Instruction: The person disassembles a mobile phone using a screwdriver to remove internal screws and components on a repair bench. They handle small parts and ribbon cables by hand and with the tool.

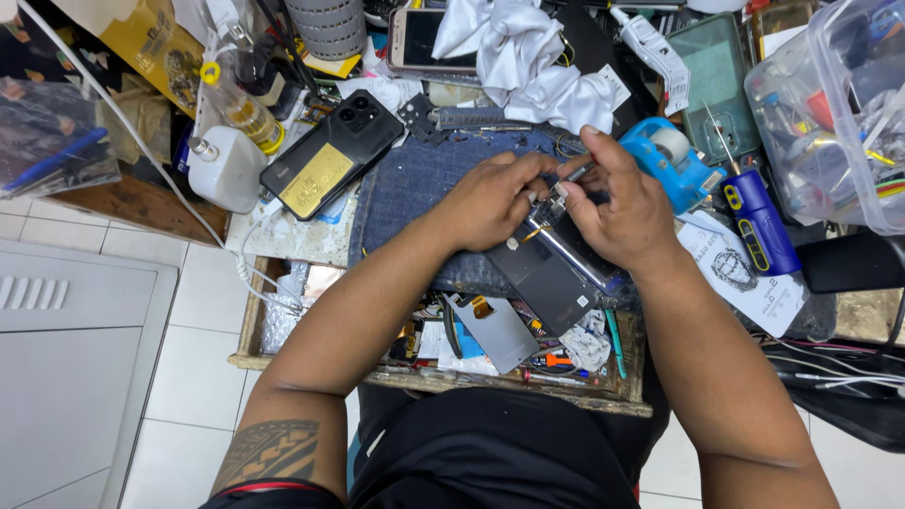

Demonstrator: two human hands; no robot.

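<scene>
Between both hands, on the denim pad (424, 179), lies the opened phone (551, 264), long axis running from far-left to near-right. Left hand (490, 200) pinches its far end; right hand (617, 207) presses a thin metal tool (577, 173) there, equally close.

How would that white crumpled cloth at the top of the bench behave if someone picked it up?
The white cloth would probably hang limp, since it lies in soft folds. It looks thin, so likely light. It might drag the tagged strip lying against it.
</scene>
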